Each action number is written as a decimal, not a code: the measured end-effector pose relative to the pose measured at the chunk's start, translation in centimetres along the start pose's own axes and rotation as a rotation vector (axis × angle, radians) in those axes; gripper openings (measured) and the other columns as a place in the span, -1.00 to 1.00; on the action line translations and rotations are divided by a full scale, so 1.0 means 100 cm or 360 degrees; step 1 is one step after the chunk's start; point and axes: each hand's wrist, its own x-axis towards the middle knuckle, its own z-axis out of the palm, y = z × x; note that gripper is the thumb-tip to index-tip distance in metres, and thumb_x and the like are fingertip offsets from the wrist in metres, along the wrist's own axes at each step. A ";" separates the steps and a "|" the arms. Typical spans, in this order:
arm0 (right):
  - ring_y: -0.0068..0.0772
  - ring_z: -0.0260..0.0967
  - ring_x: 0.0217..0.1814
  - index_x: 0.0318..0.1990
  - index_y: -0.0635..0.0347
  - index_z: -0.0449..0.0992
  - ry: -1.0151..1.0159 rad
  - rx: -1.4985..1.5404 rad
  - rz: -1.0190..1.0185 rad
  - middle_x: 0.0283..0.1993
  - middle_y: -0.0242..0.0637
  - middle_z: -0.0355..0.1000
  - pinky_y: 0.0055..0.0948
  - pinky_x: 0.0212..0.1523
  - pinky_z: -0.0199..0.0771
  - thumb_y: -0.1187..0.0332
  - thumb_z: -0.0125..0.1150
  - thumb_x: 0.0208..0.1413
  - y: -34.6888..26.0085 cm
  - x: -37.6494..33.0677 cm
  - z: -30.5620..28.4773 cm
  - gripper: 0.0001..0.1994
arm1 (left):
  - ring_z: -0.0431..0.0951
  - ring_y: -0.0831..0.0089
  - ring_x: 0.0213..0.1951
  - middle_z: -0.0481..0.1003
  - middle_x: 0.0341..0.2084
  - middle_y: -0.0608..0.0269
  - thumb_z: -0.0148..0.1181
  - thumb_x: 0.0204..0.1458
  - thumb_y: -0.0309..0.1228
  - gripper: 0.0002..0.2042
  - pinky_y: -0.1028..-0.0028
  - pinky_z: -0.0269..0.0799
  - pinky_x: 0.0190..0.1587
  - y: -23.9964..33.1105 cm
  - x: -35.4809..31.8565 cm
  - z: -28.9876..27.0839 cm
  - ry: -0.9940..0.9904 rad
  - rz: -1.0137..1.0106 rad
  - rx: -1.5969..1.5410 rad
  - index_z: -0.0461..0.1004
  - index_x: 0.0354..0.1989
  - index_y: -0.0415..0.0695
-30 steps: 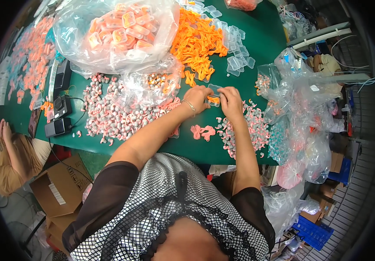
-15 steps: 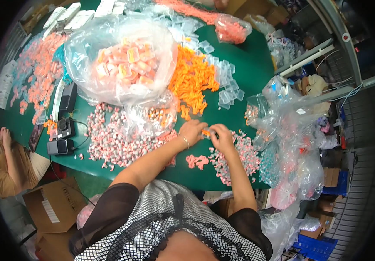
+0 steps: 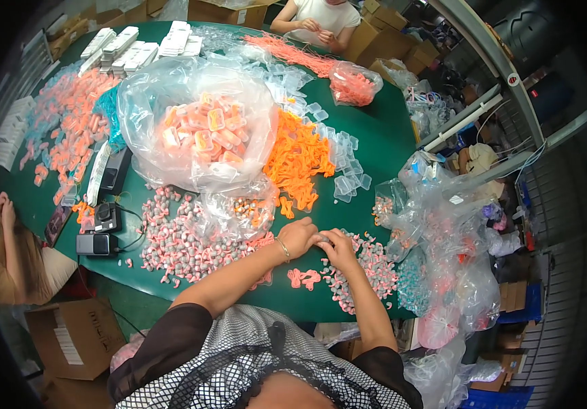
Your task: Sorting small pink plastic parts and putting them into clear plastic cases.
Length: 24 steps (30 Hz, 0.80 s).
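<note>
My left hand point(image 3: 298, 237) and my right hand point(image 3: 339, 249) meet at the fingertips over the green table. Their fingers are closed together, and what lies between them is mostly hidden. Below and right of my right hand spreads a heap of small pink-and-grey pieces point(image 3: 358, 279). Pink looped cords point(image 3: 303, 278) lie just below the hands. Above them is a pile of orange looped cords point(image 3: 300, 160). Left of my left forearm sits a larger heap of pink-and-grey pieces point(image 3: 177, 238), partly under a clear bag.
A big clear bag point(image 3: 140, 146) holds orange-and-pink filled cases. Clear plastic boxes point(image 3: 353, 160) lie beside the orange cords. Black devices point(image 3: 97, 243) with a cable stand at left. Co-workers sit at the far side point(image 3: 324, 24) and left point(image 3: 7, 252). Plastic bags point(image 3: 443, 225) crowd the right edge.
The whole view has shifted, bringing a far co-worker into sight. My fingers have drawn closer together, and the orange bit seen between them before is now hidden.
</note>
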 end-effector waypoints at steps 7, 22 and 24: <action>-0.52 0.37 -0.39 -0.17 0.25 0.51 0.0072 0.0676 0.0145 -0.30 -0.31 0.44 -0.56 -0.34 0.39 0.49 0.24 -0.04 -0.021 0.025 0.003 -0.77 | 0.49 0.10 -0.40 0.41 -0.47 0.11 0.12 0.02 -0.18 -0.76 0.20 0.41 -0.36 0.016 -0.009 -0.066 0.0310 0.0040 0.0254 0.50 -0.37 -0.11; -0.15 0.35 -0.30 -0.50 0.15 0.40 0.0064 -0.0256 0.0382 -0.51 -0.24 0.36 -0.20 -0.30 0.37 0.31 0.30 -0.17 0.043 0.038 0.049 -0.81 | 0.49 0.00 -0.19 0.46 -0.22 -0.01 0.00 0.07 -0.05 -0.62 0.19 0.39 -0.11 -0.104 0.017 -0.341 0.0873 -0.0956 0.1228 0.52 -0.19 -0.10; -0.12 0.35 -0.28 -0.49 0.14 0.40 0.0027 -0.0198 0.0434 -0.48 -0.24 0.37 -0.19 -0.27 0.38 0.29 0.30 -0.17 0.043 0.044 0.052 -0.81 | 0.47 -0.01 -0.11 0.44 -0.11 -0.07 -0.05 0.09 -0.08 -0.63 0.18 0.37 -0.04 -0.112 0.015 -0.344 0.0850 -0.1041 0.1179 0.52 -0.16 -0.09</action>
